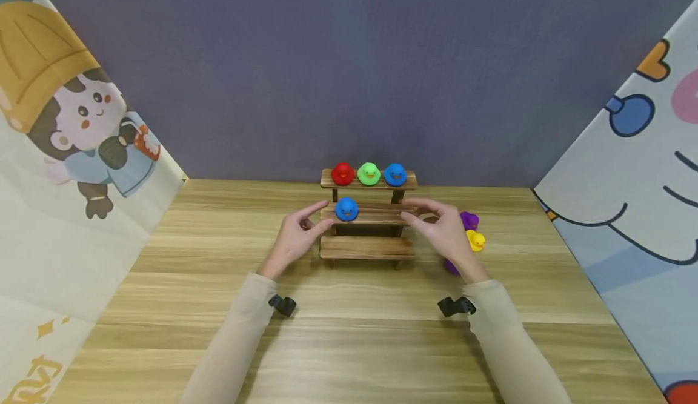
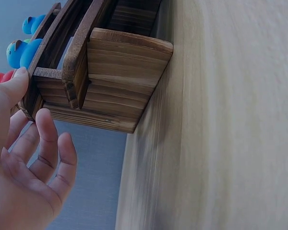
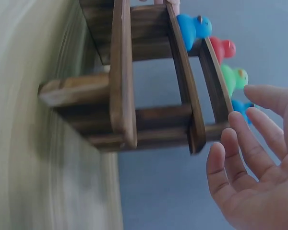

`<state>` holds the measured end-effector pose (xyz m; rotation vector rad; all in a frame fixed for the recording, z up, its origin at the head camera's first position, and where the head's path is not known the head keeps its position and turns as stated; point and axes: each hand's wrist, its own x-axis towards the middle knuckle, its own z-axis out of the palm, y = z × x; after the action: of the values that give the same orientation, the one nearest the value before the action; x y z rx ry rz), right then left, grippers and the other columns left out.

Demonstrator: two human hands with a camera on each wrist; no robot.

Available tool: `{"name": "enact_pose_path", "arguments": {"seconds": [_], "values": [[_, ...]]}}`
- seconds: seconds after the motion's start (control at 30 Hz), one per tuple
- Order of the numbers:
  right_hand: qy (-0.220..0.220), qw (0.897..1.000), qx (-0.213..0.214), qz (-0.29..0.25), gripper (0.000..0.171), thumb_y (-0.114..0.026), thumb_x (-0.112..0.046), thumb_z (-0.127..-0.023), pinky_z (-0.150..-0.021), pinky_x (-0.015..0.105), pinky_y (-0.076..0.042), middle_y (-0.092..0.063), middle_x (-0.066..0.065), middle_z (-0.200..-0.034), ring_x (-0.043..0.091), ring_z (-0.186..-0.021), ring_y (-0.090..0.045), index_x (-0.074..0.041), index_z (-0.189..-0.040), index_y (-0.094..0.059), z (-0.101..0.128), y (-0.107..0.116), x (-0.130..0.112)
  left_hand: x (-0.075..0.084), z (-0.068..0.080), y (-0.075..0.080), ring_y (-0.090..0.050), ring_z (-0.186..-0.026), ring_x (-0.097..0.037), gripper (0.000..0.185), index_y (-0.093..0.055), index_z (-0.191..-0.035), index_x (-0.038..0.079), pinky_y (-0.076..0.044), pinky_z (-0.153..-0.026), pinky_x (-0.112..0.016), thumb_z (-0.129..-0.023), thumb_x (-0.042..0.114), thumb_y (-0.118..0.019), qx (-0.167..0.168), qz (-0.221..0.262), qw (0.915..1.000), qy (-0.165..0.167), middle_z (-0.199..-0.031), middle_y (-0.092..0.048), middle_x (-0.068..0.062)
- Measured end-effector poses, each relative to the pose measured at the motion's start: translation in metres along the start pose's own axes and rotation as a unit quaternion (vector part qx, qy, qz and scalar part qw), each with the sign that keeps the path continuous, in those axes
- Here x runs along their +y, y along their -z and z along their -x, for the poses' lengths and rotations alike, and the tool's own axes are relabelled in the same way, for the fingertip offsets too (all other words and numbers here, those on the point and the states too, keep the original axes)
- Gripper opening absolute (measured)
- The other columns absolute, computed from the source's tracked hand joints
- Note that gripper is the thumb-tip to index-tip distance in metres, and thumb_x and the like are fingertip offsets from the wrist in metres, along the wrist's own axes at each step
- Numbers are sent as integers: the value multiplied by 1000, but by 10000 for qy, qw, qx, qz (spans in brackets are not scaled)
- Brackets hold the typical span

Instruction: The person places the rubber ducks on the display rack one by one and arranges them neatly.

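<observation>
A small three-step rack [image 1: 366, 248] of dark-grained wood stands on the table, steps rising away from the person. On its middle step, toward the 9 o'clock end, sits a blue duck [image 1: 346, 209], upright, beak facing the person. The left hand [image 1: 294, 238] is at the rack's 9 o'clock end, fingers loosely spread, thumb on the middle step's end; the right hand [image 1: 444, 229] at its 3 o'clock end, fingers extended toward that step.

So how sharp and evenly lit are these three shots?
Head view: even, soft light, sharp, with faint shadows under the wooden shelf. Left wrist view: the table is smeared and the left hand soft. Right wrist view: the table streaks, and the right hand is slightly blurred.
</observation>
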<state>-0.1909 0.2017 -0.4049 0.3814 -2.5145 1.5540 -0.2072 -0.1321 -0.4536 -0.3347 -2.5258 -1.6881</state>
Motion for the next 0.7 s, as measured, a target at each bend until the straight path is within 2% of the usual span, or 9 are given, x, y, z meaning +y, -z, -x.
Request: {"name": "enact_pose_path", "arguments": {"seconds": [0.17,0.27,0.47,0.57,0.7], "values": [[-184,9996,189,138,35,-78,-30,-100,-71,19,-55,-77,13,-120,9,-93,-68,-12,-130,-77,6,15,16,-1,0,1,-57,-62,-13,50,-68,-146,19,-43,-53,-24,-98,31,-80,-13,15,10000,16,-74,-69,-18],[-355,9986,241,319,35,-77,-32,-101,-72,19,-54,-77,6,-117,10,-94,-69,-13,-130,-77,10,26,27,-1,0,1,-57,-62,-13,50,-68,-146,19,-42,-53,-24,-98,31,-80,-14,19,10000,7,-73,-69,-18],[-738,9958,278,466,37,-76,-33,-101,-77,16,-52,-76,-12,-111,4,-96,-68,-12,-131,-75,18,46,44,0,0,1,-58,-63,-15,51,-68,-146,20,-43,-54,-25,-98,33,-80,-21,22,10000,39,-74,-68,-17],[-796,9946,386,544,39,-77,-34,-100,-77,15,-50,-73,-22,-107,0,-95,-65,-10,-131,-76,23,55,51,0,0,1,-57,-64,-16,51,-68,-146,21,-43,-53,-25,-98,34,-80,-39,11,10000,51,-73,-68,-15],[-804,9935,541,606,40,-77,-33,-100,-76,13,-50,-70,-27,-107,-3,-92,-61,-7,-131,-75,29,67,61,-1,-1,1,-57,-63,-16,51,-67,-146,21,-43,-53,-25,-99,33,-79,-60,39,10000,56,-73,-68,-15]]}}
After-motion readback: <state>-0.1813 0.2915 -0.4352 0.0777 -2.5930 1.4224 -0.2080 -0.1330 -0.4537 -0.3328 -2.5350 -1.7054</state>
